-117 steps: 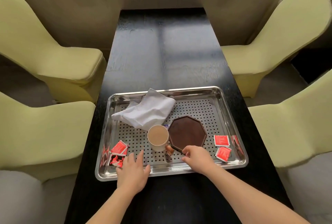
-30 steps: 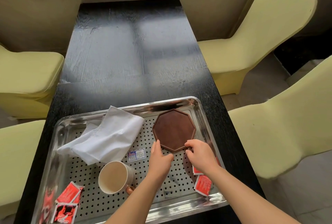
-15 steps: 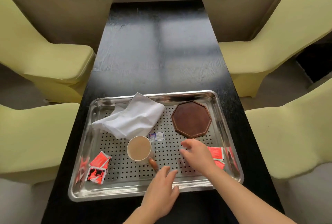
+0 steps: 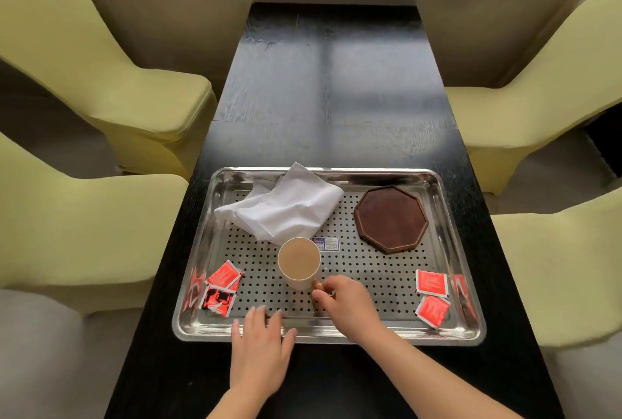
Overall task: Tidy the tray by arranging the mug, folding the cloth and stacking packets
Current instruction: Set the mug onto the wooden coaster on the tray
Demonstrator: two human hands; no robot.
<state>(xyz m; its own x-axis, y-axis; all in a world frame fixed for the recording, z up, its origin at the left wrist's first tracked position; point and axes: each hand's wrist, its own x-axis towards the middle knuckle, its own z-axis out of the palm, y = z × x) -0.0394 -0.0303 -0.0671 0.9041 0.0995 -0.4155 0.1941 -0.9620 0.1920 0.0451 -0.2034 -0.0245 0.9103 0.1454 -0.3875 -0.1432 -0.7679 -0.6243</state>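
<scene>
Since half a second ago the right hand has swung from beside the coaster to the mug, its fingers now pinched on the handle, while the left hand lies flat and spread on the tray rim just near of the mug. The mug stands left of the coaster and looks nearly full, so a jerky lift or tilt would likely slosh it. The crumpled cloth touches the mug's far side and could snag. Packets lie scattered left and right of the mug.
</scene>
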